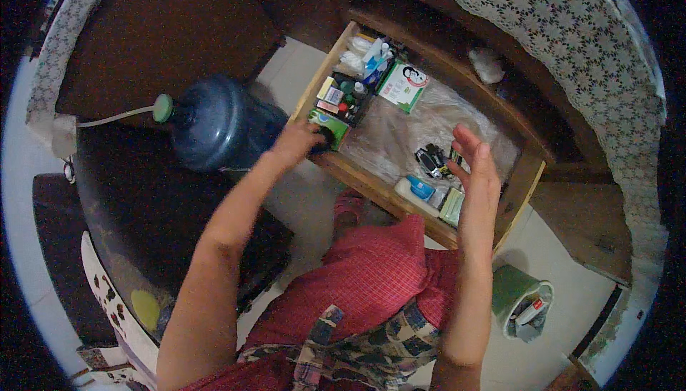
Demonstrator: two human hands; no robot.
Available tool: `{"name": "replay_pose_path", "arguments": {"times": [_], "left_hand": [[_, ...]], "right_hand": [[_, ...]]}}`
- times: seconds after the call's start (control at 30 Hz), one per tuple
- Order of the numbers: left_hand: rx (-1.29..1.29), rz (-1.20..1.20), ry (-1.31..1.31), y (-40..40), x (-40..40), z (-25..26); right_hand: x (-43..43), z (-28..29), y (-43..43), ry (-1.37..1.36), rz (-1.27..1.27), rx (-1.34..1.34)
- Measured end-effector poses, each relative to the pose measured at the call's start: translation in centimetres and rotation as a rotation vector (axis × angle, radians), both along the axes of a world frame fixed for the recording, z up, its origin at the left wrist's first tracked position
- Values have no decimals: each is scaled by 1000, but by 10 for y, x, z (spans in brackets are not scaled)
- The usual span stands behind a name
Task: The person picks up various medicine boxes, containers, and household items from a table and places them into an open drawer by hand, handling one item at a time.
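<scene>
My left hand [293, 143] is at the near left corner of an open wooden drawer [370, 181]. Its fingers are on a small black object [325, 138], partly hidden, that overlaps a green box [334, 125]. Over the right part of the drawer, my right hand [475, 161] is raised with fingers apart and holds nothing. Below it lie a black-and-silver item [429, 160], a blue-and-white pack [420, 188] and a pale green pack [453, 206]. A white-and-green box [404, 85] rests on the clear plastic lining [383, 133].
Small boxes and bottles [343, 93] fill a dark tray at the drawer's left. A blue water jug [214, 123] with a hose stands left of the drawer. A green waste bin [521, 301] is at lower right. Lace cloth [563, 21] hangs over the furniture behind.
</scene>
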State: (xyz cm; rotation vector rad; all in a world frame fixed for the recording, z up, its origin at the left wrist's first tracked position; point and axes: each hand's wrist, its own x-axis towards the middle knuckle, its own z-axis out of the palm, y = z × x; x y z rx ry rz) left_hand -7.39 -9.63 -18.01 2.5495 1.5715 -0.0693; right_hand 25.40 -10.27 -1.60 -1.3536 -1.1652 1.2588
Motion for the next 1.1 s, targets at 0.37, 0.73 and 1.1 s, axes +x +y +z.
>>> {"name": "replay_pose_path", "arguments": {"times": [0.37, 0.73, 1.1], "left_hand": [[-82, -107, 11, 26, -46, 23], [-283, -237, -21, 27, -10, -9], [-46, -309, 320, 34, -52, 3]], "right_hand": [[-4, 5, 1, 30, 9, -6], [-1, -1, 1, 66, 14, -10], [-12, 7, -2, 93, 50, -46]]}}
